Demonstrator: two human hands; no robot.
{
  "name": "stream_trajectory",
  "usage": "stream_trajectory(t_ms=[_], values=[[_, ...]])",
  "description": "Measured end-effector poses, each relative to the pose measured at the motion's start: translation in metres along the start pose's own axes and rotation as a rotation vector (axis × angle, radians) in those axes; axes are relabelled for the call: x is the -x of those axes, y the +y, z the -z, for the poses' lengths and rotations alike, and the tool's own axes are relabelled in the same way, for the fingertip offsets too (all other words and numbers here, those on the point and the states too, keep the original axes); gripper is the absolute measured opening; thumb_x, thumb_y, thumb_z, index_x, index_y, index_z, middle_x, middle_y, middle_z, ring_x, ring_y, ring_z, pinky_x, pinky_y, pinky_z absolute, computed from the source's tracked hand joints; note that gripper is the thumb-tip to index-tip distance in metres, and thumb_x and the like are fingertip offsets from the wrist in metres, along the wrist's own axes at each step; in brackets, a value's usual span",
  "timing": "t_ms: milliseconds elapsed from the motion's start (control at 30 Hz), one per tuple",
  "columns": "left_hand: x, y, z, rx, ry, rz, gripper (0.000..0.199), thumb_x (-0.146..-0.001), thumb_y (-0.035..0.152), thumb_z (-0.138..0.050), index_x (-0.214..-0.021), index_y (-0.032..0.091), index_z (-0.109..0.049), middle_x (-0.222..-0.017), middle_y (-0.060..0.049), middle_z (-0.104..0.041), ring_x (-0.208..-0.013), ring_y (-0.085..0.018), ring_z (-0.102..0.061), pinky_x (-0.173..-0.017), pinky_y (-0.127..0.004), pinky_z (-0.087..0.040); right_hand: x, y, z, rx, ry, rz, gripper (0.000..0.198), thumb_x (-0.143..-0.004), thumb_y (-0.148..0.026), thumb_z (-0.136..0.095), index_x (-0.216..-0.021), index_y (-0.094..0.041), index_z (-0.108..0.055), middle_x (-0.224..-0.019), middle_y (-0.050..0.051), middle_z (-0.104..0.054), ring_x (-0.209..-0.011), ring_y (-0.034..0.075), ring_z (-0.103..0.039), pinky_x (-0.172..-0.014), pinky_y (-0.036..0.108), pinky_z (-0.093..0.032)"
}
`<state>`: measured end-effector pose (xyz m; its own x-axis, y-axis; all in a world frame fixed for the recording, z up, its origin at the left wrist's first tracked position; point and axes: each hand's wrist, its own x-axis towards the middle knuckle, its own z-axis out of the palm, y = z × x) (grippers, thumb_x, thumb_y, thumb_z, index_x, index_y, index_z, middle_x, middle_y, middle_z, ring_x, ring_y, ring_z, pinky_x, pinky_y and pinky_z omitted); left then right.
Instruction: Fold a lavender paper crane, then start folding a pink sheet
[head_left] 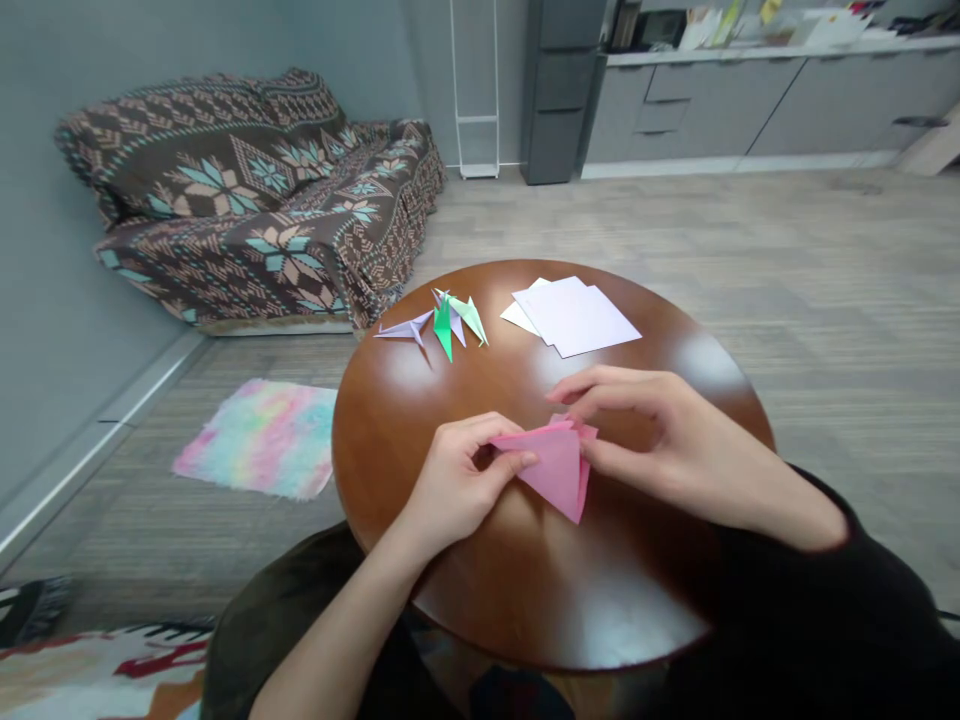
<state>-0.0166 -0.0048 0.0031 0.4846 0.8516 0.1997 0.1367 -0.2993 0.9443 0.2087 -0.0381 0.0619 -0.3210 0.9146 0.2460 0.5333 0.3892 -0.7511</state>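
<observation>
Pink paper [559, 462] folded into a layered triangle, lying on round table [480, 580] between both hands; folding judged partway, no finished shape yet. Left hand [457, 485] closed, pinching left corner. Right hand [660, 430] curled over right edge, fingertips pressing. Beyond the hands: finished cranes [446, 322], unused sheets [574, 315]. No containers seen.

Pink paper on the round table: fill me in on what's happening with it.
A person seated at the round wooden table holds a folded pink paper with both hands. The left hand pinches its left corner; the right hand presses its upper right edge. Farther back lie folded paper cranes, lavender and green, beside a stack of white sheets.
</observation>
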Motion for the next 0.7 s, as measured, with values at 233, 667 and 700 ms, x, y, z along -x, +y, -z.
stream_trajectory(t_ms=[233,667,700], values=[[0.000,-0.001,-0.001,-0.031,0.009,0.024,0.016,-0.090,0.028,-0.074,-0.079,0.016,-0.075,-0.078,-0.004,-0.072,-0.070,-0.016,-0.061,-0.067,-0.028,-0.044,-0.002,-0.002,-0.010,-0.079,0.138,-0.030,0.007,-0.087,-0.018,-0.075,-0.087,-0.023,-0.081,-0.112,0.005,-0.078,-0.101,0.023,-0.074,-0.093,0.036,-0.056],[0.003,-0.001,0.000,-0.007,0.001,-0.037,0.016,-0.090,0.026,-0.075,-0.078,0.015,-0.074,-0.076,-0.004,-0.070,-0.068,-0.015,-0.060,-0.066,-0.028,-0.044,-0.003,-0.001,-0.022,-0.326,0.174,-0.121,0.005,-0.083,-0.020,-0.079,-0.079,-0.022,-0.081,-0.104,0.005,-0.079,-0.096,0.020,-0.073,-0.086,0.031,-0.057],[0.003,0.000,0.000,-0.001,-0.001,-0.038,0.018,-0.090,0.027,-0.075,-0.076,0.015,-0.073,-0.075,-0.003,-0.069,-0.068,-0.015,-0.059,-0.065,-0.027,-0.044,-0.003,0.000,-0.023,-0.336,0.183,-0.122,0.006,-0.083,-0.019,-0.079,-0.078,-0.022,-0.081,-0.104,0.005,-0.079,-0.096,0.020,-0.073,-0.086,0.031,-0.057]])
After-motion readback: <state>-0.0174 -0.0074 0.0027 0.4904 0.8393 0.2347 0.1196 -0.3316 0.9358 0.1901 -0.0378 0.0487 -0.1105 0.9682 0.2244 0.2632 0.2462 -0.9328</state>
